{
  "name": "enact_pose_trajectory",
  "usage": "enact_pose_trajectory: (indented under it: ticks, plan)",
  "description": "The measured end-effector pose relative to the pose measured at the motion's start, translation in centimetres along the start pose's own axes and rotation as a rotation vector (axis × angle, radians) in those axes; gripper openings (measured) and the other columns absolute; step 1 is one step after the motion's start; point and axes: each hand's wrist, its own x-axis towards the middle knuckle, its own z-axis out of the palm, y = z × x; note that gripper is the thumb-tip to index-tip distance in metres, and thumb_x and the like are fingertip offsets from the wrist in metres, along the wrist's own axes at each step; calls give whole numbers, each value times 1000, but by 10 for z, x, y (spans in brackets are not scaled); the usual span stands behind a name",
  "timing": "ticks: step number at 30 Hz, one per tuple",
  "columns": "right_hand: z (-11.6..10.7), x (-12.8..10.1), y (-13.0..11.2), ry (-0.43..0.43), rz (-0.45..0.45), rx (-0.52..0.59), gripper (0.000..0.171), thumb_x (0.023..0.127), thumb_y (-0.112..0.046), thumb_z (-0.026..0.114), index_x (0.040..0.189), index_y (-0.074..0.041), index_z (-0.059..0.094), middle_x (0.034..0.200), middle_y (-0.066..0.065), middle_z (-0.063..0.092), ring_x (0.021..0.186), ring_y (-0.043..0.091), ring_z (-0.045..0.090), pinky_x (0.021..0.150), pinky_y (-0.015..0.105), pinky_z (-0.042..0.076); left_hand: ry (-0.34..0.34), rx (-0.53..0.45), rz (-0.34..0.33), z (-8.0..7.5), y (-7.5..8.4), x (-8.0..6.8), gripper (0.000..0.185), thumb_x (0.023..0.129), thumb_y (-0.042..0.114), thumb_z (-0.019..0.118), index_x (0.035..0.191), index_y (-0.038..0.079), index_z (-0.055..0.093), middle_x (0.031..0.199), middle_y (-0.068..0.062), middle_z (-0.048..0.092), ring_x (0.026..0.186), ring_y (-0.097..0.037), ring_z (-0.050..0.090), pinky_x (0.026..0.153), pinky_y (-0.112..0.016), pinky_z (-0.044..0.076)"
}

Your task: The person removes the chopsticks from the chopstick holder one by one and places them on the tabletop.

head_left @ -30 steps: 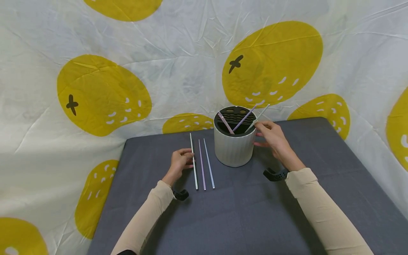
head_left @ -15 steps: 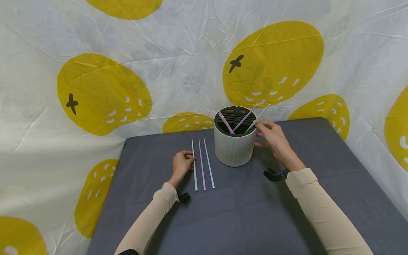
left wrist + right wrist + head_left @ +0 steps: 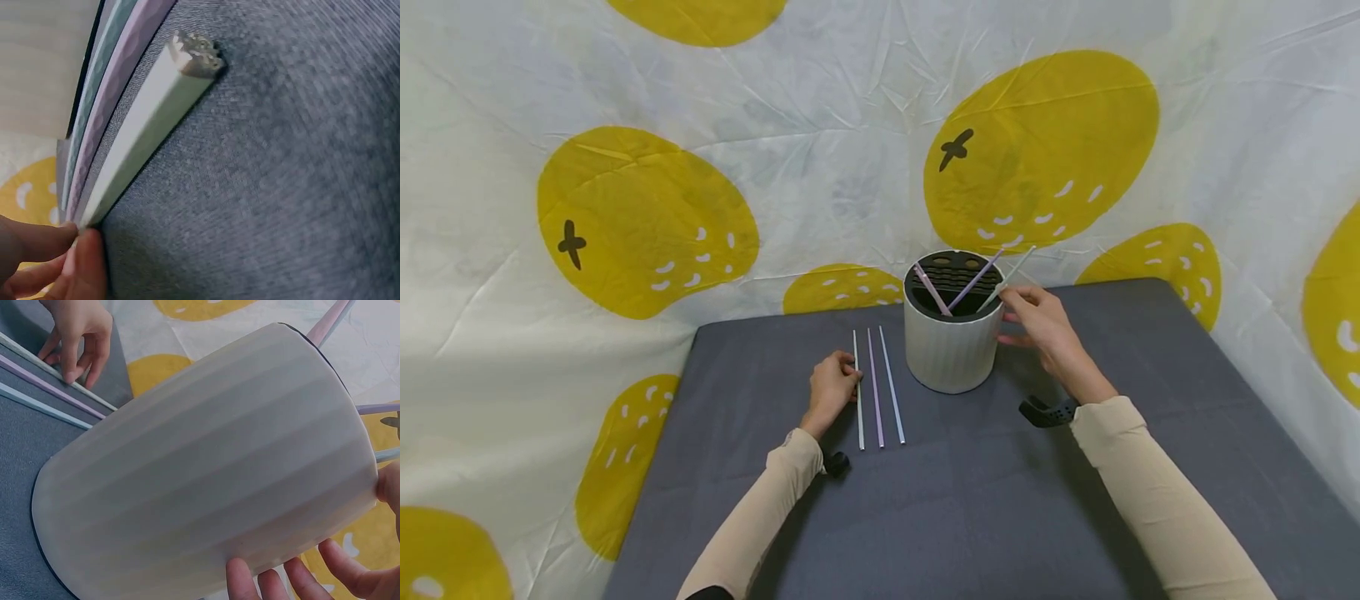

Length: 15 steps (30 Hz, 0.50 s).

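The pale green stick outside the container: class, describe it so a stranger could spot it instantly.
A ribbed container stands on the grey table. Left of it in the head view come a blue stick, a purple stick, then the pale green stick, the only one the left hand pinches.

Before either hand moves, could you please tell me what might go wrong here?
The left hand pinches the pale green stick beside the lying purple stick, and might nudge that askew. The right hand touches the holder, so a stray push could shift or tip it. That hand is near the leaning green stick and might jostle it.
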Motion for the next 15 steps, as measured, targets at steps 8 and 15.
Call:
enact_pose_trajectory:
  ticks: [8, 15]
  plan:
    - [1, 0, 0, -5, 1, 6, 67, 105, -50, 55, 153, -4, 45, 143, 8, 46, 131, 31, 51, 87, 37, 65, 114, 156, 126, -4, 15, -8, 20, 97, 16, 70, 115, 9, 75, 97, -7, 75, 89, -26, 72, 81, -49, 58]
    - [0, 1, 0, -9, 0, 6, 67, 105, -49, 54, 153, -3, 44, 149, 12, 42, 138, 37, 48, 91, 42, 64, 108, 4, 297, -22, 60, -18, 16, 102, 18, 68, 115, 14, 76, 108, -6, 75, 90, -22, 72, 79, -42, 59]
